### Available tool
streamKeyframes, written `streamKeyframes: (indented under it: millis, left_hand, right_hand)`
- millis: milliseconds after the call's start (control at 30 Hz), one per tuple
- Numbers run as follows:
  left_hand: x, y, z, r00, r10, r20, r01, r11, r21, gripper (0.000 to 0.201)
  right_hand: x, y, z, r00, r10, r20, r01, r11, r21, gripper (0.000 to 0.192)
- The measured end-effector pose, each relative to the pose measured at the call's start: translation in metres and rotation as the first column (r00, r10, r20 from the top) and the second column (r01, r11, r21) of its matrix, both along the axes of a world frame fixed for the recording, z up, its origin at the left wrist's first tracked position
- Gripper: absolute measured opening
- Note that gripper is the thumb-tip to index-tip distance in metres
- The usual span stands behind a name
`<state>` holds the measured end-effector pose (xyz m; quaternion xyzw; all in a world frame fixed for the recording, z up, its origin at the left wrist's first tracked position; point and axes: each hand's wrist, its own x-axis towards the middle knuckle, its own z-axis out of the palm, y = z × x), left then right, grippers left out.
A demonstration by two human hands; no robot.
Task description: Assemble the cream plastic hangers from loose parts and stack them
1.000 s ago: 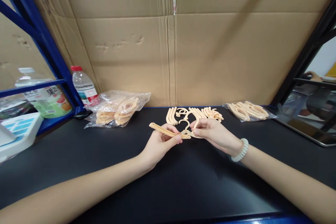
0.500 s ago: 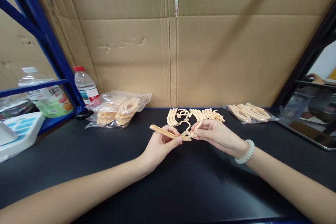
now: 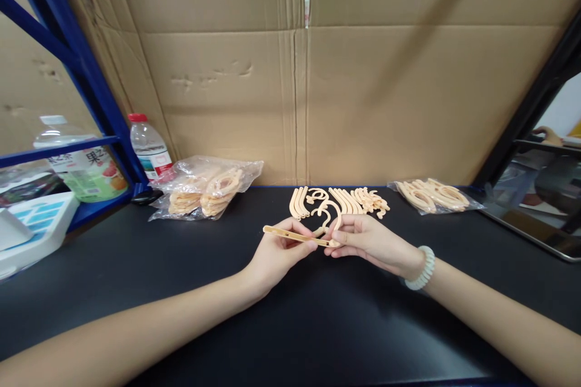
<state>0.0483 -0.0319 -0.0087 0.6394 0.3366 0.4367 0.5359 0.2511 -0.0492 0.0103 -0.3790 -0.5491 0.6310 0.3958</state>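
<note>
My left hand (image 3: 278, 251) is closed on a slim beige plastic hanger arm (image 3: 285, 234), which slants from upper left down toward the middle. Between the thumb and fingers of my right hand (image 3: 363, 239) is a curved beige hanger hook (image 3: 338, 211). The hook's base meets the inner end of the arm; whether the two are joined I cannot tell. Just behind my fingers another hanger hook (image 3: 323, 217) lies on the black table, partly hidden. Beyond it are rows of loose hanger arms (image 3: 298, 202), more hooks and a heap of small beige pieces (image 3: 374, 199).
A clear bag of beige hanger parts (image 3: 206, 190) lies at the back left, and a flat bagged set (image 3: 429, 195) at the back right. A red-capped bottle (image 3: 149, 148) stands by the blue frame (image 3: 77, 66). Cardboard (image 3: 227, 91) walls off the back.
My right hand has moved slightly down and turned the hook upright, its base now at the arm's end. The arm in my left hand has rolled, showing its slotted side.
</note>
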Motion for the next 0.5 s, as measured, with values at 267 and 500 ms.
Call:
streamKeyframes:
  millis: [267, 500]
  left_hand:
    - [0.0, 0.0, 0.0, 0.999, 0.025, -0.044, -0.024, 0.999, 0.03, 0.022]
    - [0.0, 0.001, 0.0, 0.998, 0.025, -0.051, -0.023, 0.999, 0.044, 0.022]
  right_hand:
    - [-0.008, -0.001, -0.004, 0.986, -0.143, 0.083, 0.133, 0.984, 0.119, 0.031]
    - [-0.015, -0.002, -0.009, 0.964, -0.241, 0.115, 0.206, 0.946, 0.252, 0.022]
